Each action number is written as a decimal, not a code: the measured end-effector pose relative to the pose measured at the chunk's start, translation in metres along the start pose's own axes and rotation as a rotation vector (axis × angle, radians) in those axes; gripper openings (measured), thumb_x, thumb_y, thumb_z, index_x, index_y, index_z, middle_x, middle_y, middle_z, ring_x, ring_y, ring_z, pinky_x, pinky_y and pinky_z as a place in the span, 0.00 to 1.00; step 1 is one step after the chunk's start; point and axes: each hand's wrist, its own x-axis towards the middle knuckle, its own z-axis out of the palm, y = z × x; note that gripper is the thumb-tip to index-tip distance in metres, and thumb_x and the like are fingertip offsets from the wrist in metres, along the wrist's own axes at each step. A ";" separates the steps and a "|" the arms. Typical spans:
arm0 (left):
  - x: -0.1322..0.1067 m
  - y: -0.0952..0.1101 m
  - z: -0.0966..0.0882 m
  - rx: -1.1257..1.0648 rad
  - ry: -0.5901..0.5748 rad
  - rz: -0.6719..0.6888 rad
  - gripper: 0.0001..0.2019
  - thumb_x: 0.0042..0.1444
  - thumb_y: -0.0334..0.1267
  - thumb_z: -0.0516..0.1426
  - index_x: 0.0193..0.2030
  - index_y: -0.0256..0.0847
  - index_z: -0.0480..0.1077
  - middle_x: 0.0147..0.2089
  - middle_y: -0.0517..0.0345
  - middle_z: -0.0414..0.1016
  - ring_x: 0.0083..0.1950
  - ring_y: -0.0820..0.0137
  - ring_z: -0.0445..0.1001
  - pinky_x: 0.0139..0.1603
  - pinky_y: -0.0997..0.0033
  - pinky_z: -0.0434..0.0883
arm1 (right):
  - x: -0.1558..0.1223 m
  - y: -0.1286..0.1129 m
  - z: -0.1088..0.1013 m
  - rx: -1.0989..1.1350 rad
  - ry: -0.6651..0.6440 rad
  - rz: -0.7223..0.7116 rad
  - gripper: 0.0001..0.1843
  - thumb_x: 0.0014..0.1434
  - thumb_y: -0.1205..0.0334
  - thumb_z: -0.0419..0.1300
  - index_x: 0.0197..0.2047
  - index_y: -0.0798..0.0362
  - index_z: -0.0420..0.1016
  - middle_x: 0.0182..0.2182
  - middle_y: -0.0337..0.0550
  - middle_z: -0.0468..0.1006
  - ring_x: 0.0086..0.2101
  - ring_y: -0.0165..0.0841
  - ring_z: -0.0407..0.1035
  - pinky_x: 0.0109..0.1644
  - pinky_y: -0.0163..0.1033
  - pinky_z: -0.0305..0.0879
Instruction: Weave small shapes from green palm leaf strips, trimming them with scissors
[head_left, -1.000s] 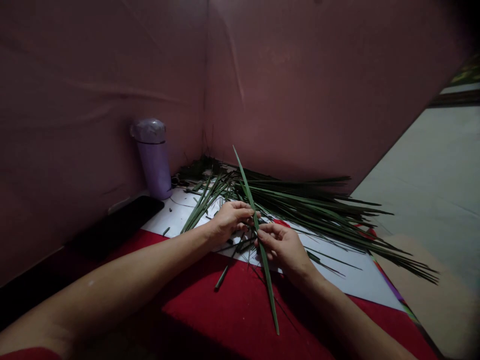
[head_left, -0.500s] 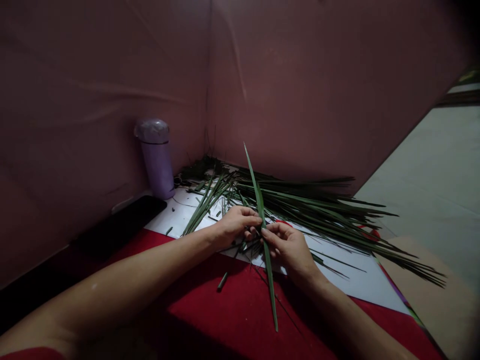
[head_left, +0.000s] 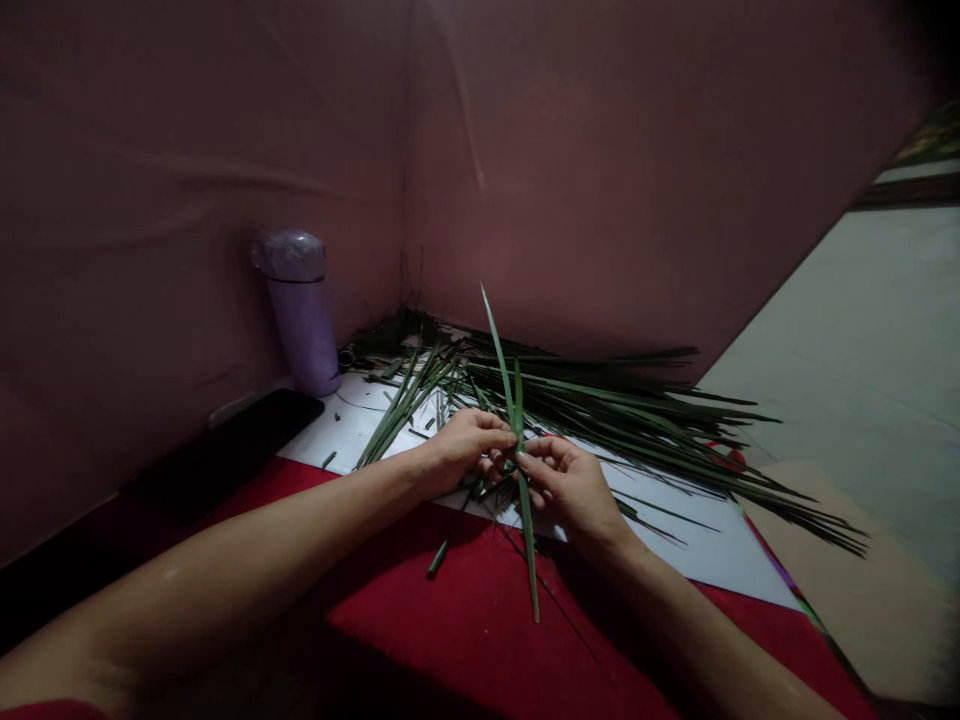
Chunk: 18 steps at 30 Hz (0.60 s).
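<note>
Long green leaf strips (head_left: 527,545) cross between my hands, their two pointed tips fanned slightly apart at the top and one tail hanging toward me. My left hand (head_left: 478,443) pinches them from the left, thumb and forefinger closed near the crossing. Just below and to the right, my right hand (head_left: 564,478) pinches the same strips. The fingers cover the crossing itself. Behind my hands a large bundle of long narrow leaves (head_left: 637,410) lies across a white sheet, and a smaller bunch of leaves (head_left: 401,408) lies left of it.
A purple tumbler (head_left: 304,335) with a plastic-wrapped top stands by the wall at the left. In front of it lies a dark flat object (head_left: 232,445). Short leaf scraps dot the white sheet (head_left: 742,550), and one cut piece (head_left: 437,559) rests on the red cloth (head_left: 420,640).
The strips' upper ends have spread into two separate tips, where they lay nearly together before. The lower tail reaches less far down. My view has shifted slightly; both hands still pinch.
</note>
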 end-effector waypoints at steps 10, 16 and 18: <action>0.003 0.003 -0.002 -0.045 0.069 -0.015 0.05 0.48 0.32 0.56 0.25 0.35 0.63 0.19 0.61 0.64 0.17 0.78 0.63 0.18 0.77 0.64 | 0.003 -0.013 -0.014 -0.169 0.153 -0.119 0.16 0.53 0.49 0.57 0.31 0.55 0.70 0.22 0.40 0.73 0.14 0.24 0.58 0.17 0.32 0.54; 0.004 0.006 -0.005 -0.096 0.068 -0.081 0.04 0.45 0.26 0.55 0.25 0.35 0.63 0.18 0.61 0.65 0.18 0.78 0.65 0.20 0.77 0.65 | 0.008 -0.025 -0.038 -0.855 0.095 -0.273 0.08 0.53 0.64 0.53 0.30 0.53 0.73 0.28 0.43 0.75 0.29 0.33 0.68 0.32 0.36 0.60; 0.005 0.006 -0.007 -0.121 0.074 -0.081 0.05 0.44 0.24 0.55 0.25 0.35 0.63 0.18 0.60 0.65 0.18 0.77 0.66 0.20 0.77 0.65 | 0.006 -0.024 -0.041 -1.072 0.024 -0.293 0.07 0.52 0.65 0.53 0.29 0.52 0.73 0.29 0.43 0.74 0.30 0.34 0.67 0.34 0.36 0.58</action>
